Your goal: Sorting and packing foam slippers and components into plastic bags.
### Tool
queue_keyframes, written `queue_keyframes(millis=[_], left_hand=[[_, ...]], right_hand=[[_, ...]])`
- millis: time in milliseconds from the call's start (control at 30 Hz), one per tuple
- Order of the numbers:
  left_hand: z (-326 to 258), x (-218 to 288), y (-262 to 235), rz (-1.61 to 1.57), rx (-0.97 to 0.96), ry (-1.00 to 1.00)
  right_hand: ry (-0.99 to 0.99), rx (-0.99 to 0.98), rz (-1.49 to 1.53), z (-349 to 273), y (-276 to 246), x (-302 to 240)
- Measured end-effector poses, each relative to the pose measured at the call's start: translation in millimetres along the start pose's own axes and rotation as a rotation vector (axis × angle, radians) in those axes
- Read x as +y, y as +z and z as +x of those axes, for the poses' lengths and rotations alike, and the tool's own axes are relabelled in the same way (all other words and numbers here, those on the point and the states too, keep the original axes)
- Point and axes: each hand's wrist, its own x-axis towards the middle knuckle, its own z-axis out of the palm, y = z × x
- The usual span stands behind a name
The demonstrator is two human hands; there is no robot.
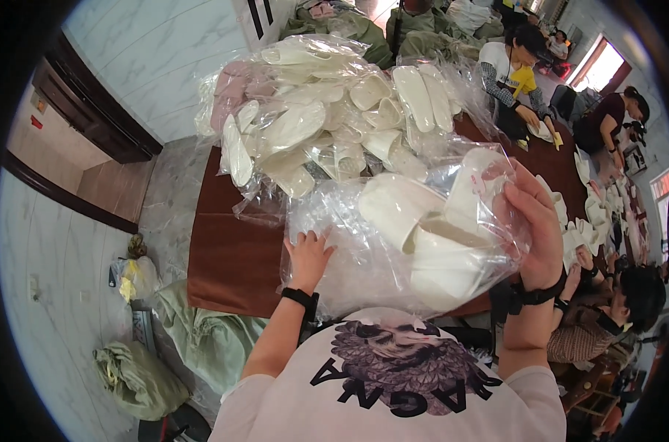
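Observation:
My right hand (538,221) grips the edge of a clear plastic bag (517,254) with white slippers (452,261) inside, thumb on the near face. The bag is raised in front of my chest, above the table's near edge. Fingers spread, my left hand (309,258) rests on a layer of flat clear plastic bags (349,276) and holds nothing. Just beyond both hands, a big heap of bagged white slippers (297,125) covers much of the table. Some pink slippers (235,96) show at its left side.
The brown table (224,258) runs under the heap. Green sacks (209,339) slump on the floor at the left. A co-worker (515,81) handles a slipper across the table, and other people sit along the right side by rows of white slippers (592,217).

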Motion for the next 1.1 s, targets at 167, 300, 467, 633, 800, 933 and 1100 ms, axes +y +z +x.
queue_keyframes(millis=[167,300,467,633,800,933,1100], left_hand=[[22.8,-6.0,3.4,0.07,0.061,0.027],[37.3,-16.0,15.3,-0.008,0.207,0.145],[46.8,-11.2,5.9,-0.079,-0.014,0.045],[3.7,-24.1,30.1,-0.247,0.175,0.22],[-3.5,-51.8,28.1,-0.516,0.043,0.129],[-5.1,-39.4,4.0,-0.576,-0.16,-0.054],[-7.8,-50.8,38.8,-0.649,-0.213,-0.036]], right_hand=[[0.06,0.005,0.056,-11.8,10.3,6.3],[0.183,-0.034,0.09,6.5,-0.1,44.5],[-0.026,0.312,0.155,34.0,-5.3,132.4],[0.059,0.311,-0.191,20.2,-36.3,209.3],[0.127,0.284,-0.126,9.1,-52.6,224.0],[0.016,0.023,-0.399,11.4,-62.1,194.0],[0.316,0.039,-0.293,-2.9,-102.8,190.8]])
